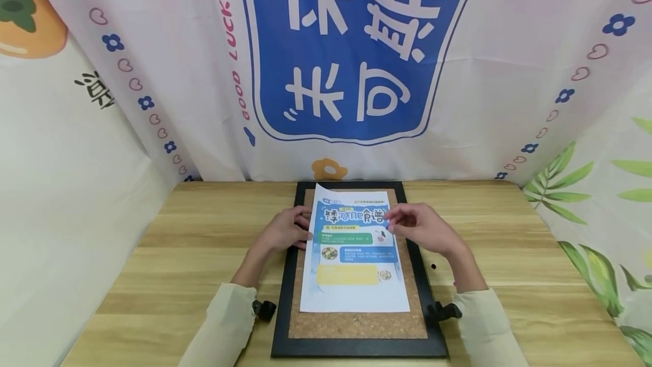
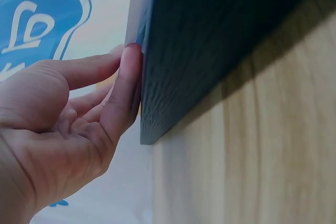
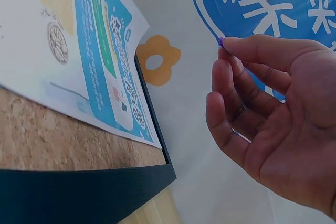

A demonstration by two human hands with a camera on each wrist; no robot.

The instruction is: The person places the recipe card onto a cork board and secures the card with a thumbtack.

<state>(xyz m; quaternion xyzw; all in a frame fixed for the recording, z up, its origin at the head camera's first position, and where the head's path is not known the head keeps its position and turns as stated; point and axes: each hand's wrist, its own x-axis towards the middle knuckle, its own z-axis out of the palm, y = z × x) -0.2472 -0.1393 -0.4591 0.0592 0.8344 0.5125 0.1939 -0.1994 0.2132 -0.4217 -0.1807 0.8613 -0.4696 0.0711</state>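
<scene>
Right grip (image 3: 278,108) pinches a purple bit (image 3: 221,41) near paper (image 1: 351,254) on framed cork (image 1: 356,326).

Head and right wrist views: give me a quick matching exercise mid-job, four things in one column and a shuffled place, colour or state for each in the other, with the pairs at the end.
Things
1. printed sheet
2. right hand
3. frame
4. small dark item

Places, colours, states
A. black, bordering the cork
B. lying on the table, to the right of the board
C. white, with blue, green and yellow print
D. pinching a small purple thing

Pairs: 1-C, 2-D, 3-A, 4-B
</scene>
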